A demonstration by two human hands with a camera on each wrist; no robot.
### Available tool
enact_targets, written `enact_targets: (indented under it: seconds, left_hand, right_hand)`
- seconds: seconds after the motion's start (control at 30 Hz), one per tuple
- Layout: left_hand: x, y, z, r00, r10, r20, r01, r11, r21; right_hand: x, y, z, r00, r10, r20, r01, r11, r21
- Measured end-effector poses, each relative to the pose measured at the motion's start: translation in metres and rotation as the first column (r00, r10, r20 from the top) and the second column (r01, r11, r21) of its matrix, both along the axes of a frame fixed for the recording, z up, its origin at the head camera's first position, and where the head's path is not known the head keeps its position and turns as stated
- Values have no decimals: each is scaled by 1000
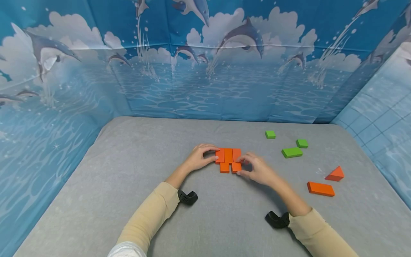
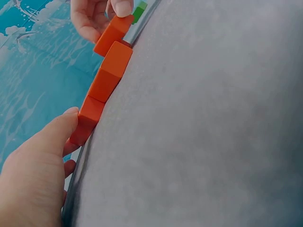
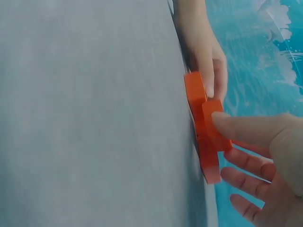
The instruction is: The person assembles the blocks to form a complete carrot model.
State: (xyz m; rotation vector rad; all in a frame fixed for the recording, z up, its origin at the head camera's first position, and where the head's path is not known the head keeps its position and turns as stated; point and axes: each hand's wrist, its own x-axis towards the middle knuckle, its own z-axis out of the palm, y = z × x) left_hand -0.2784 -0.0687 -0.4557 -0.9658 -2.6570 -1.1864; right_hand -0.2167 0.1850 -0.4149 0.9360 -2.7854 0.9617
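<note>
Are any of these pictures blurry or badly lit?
Head view: fairly sharp and evenly lit, soft shadow on the table beside the right forearm; left wrist view: orange blocks fairly clear, table blurred; right wrist view: hazy, table blurred too.

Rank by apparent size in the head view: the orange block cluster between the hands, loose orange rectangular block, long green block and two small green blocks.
1. Orange block cluster
2. Loose orange rectangular block
3. Long green block
4. Farther small green block and nearer small green block: too alike to rank
</note>
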Motion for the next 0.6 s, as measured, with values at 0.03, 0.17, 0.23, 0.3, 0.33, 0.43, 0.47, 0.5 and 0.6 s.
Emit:
enact_targets:
  seconds: [0.03, 0.17, 0.23, 0.3, 0.33, 0.43, 0.47, 0.5, 0.6]
  left_hand:
    - [0, 0, 0, 1000, 0, -2, 0, 1000, 1]
    - [-1, 0, 0, 1000, -3, -13, 3, 1000, 6]
    - [-1, 0, -1, 1000, -3, -17, 3, 1000, 8]
    - [-1, 0, -1, 1000, -2, -18, 2, 1000, 9]
    - [-1, 0, -1, 1000, -1, -17, 1, 1000, 7]
    - [-1, 0, -1, 1000, 2, -16, -2, 1000, 5]
    - [-1, 0, -1, 1000, 2, -15, -2, 1000, 5]
    - [-1, 0, -1, 1000, 2, -15, -2, 1000, 6]
    - [-1, 0, -1, 1000, 2, -16, -2, 1000, 8]
  right_hand:
    - [0, -1, -1, 1000, 0, -3, 0, 1000, -2]
    - [-1, -4, -4, 1000, -6, -20, 6, 1000, 0]
    - [-1, -5, -6, 1000, -8, -23, 8, 1000, 5]
    - [-2, -7, -6, 1000, -11, -22, 12, 1000, 8]
    - [-2, -7, -7, 1000, -14, -21, 14, 1000, 10]
    - [-2, -8, -8, 999, -23, -26, 24, 1000, 20]
    - [-2, -9, -8, 999, -27, -28, 27, 999, 24]
    - [-2, -9, -8, 999, -31, -30, 31, 999, 29]
    - [-2, -10, -8, 999, -36, -34, 38, 998, 41]
